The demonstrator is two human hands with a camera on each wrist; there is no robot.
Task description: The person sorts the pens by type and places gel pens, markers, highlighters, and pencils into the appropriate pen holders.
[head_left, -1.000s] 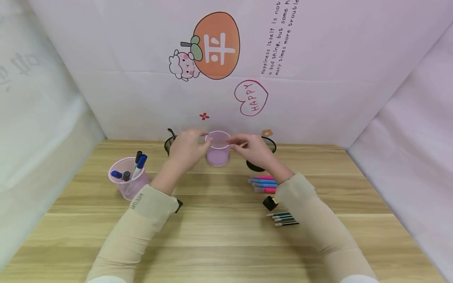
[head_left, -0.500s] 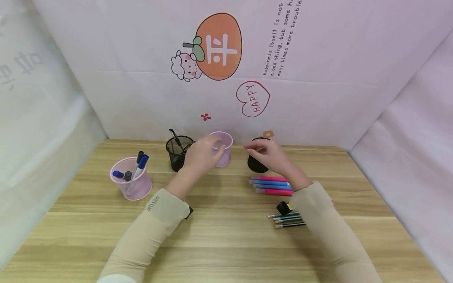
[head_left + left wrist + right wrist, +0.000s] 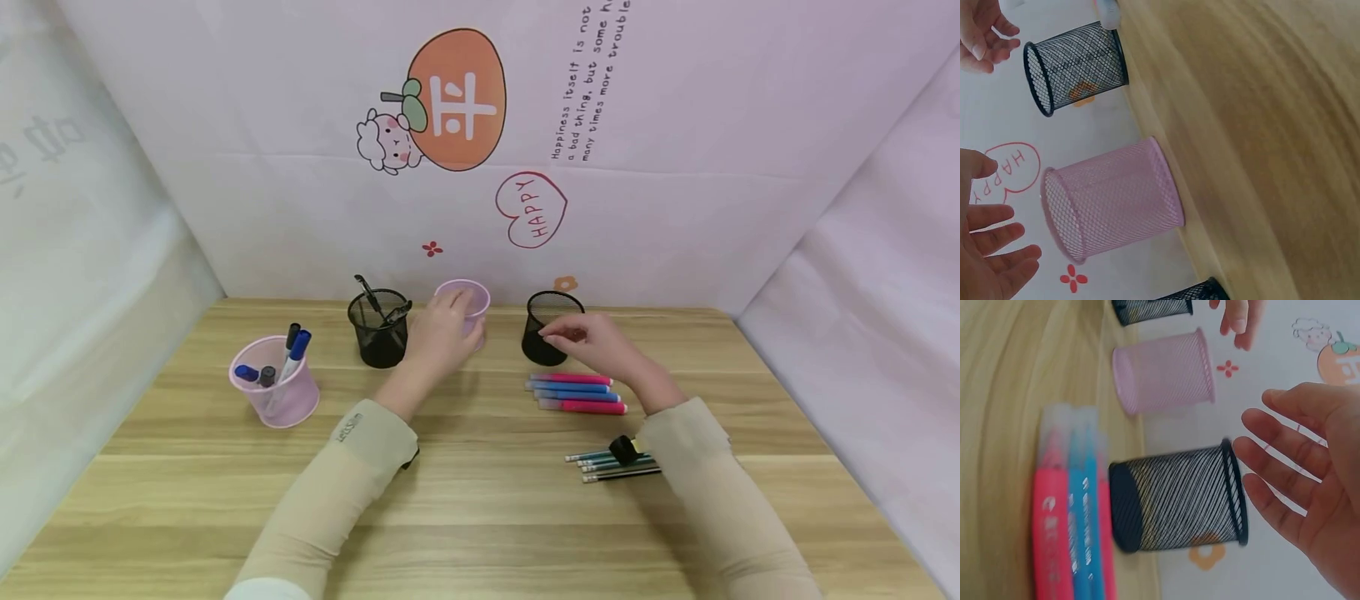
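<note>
A pink mesh pen cup (image 3: 1116, 197) stands upright at the back middle, with nothing seen inside it. My left hand (image 3: 441, 335) is just in front of its rim, fingers loosely bent and apart from the cup in the left wrist view; from the head, the hand covers part of it. To the right stands a black mesh pen cup (image 3: 1175, 500), also upright. Close over its rim hovers my right hand (image 3: 600, 343), palm towards the cup, its relaxed fingers (image 3: 1285, 447) holding nothing.
Pink and blue markers (image 3: 577, 395) lie in a row before the black cup, with several pencils (image 3: 600, 469) nearer. Another black cup (image 3: 381, 348) with pens stands back left; a pink cup (image 3: 292, 404) with markers is at the left. A printed cloth (image 3: 652, 233) hangs behind.
Both hands were at either side of the middle pink cup's rim. The right has moved right to the black cup; the left has shifted right, across the pink cup. The cups stay put.
</note>
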